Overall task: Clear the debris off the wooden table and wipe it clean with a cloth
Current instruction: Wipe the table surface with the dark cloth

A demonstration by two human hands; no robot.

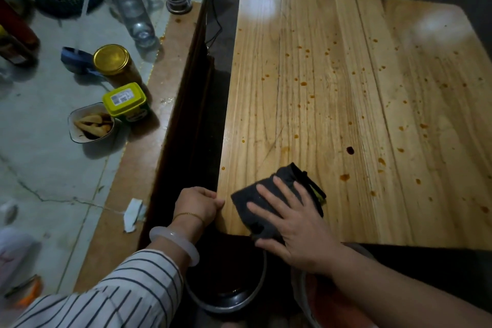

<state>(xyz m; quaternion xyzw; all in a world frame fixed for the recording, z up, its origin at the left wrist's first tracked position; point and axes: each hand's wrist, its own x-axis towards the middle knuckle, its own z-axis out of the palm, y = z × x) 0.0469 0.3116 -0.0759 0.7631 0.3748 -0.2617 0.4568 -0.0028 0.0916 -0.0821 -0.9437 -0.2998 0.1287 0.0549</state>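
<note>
R hand (290,224), fingers spread, flattens soft dark folded cloth (269,210) at pale wooden table (346,88)'s 7 o'clock corner; limp, best palmed. L hand (198,205) curled on edge.

The wooden table (346,82) lies open across nearly its whole top, only orange spots and one dark blob (350,150) scattered on it. At its near left corner the right hand (290,224) presses a dark cloth (269,208) flat, and the left hand (198,205) grips the left edge beside it. A dark gap runs along that left edge; under the near edge sits a dark pot (229,287).
</note>
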